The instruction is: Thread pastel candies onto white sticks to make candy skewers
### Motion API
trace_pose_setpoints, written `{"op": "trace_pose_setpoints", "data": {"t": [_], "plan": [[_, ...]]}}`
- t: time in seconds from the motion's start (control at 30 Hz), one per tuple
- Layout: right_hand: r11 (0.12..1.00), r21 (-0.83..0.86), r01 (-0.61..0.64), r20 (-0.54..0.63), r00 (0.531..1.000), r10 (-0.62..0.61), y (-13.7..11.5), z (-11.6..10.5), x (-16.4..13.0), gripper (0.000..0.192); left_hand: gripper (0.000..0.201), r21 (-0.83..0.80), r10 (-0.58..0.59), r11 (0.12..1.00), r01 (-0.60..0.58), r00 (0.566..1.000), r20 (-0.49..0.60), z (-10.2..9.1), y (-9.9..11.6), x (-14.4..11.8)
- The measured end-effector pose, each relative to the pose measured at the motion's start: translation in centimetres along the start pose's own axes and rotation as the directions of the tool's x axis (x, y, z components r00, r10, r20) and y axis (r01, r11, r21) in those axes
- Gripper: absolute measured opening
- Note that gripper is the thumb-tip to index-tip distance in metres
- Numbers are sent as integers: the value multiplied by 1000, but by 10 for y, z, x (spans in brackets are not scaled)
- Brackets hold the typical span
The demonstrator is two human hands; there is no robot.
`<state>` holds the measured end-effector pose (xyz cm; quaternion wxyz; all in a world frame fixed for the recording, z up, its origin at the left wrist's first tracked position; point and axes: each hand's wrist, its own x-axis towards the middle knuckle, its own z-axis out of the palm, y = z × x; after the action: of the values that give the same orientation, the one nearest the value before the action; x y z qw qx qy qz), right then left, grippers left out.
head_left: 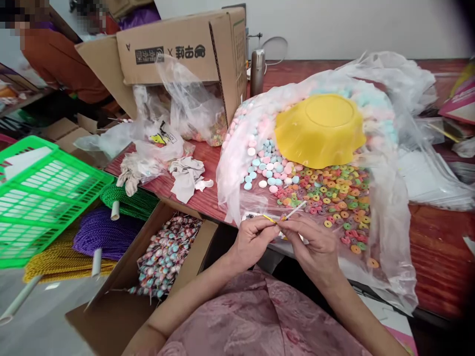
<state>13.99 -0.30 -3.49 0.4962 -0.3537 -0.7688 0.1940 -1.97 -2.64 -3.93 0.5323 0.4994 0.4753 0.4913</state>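
Note:
My left hand (254, 242) is closed in a pinch, with a thin yellow strip (268, 218) at its fingertips. Close against it, my right hand (315, 244) pinches a thin white stick (297, 209) that slants up to the right. Where the two pieces meet is mostly hidden by my fingers. Just beyond my hands, coloured ring candies (343, 190) and pastel round candies (269, 165) lie on a clear plastic bag (389, 237). A yellow scalloped bowl (322, 131) rests upside down on the candies.
At lower left, a cardboard box (196, 254) holds many wrapped lollipops (166, 252). Purple cord bundles (106, 232) and a green basket (55, 198) are farther left. A large carton (178, 54), crumpled cloths (187, 175) and a metal flask (257, 71) stand behind. Another person (63, 59) is at upper left.

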Motion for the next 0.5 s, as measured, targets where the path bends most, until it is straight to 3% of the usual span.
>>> {"op": "trace_pose_setpoints", "data": {"t": [0.13, 0.33, 0.4, 0.5], "plan": [[998, -12, -54, 8, 998, 55, 1, 6, -5, 22, 22, -90, -36, 995, 36, 999, 4, -2, -4, -1], [965, 69, -254, -174, 949, 262, 8, 9, -27, 20, 28, -169, -120, 979, 117, 993, -5, 1, -2, 2], [922, 156, -353, -131, 918, 374, 8, 8, -31, 13, 28, -165, -99, 981, 99, 995, 5, 4, 2, 5], [755, 401, -518, 71, 840, 539, 11, 2, -31, 9, 27, -84, -21, 996, 27, 998, 67, 5, 10, 9]]}}
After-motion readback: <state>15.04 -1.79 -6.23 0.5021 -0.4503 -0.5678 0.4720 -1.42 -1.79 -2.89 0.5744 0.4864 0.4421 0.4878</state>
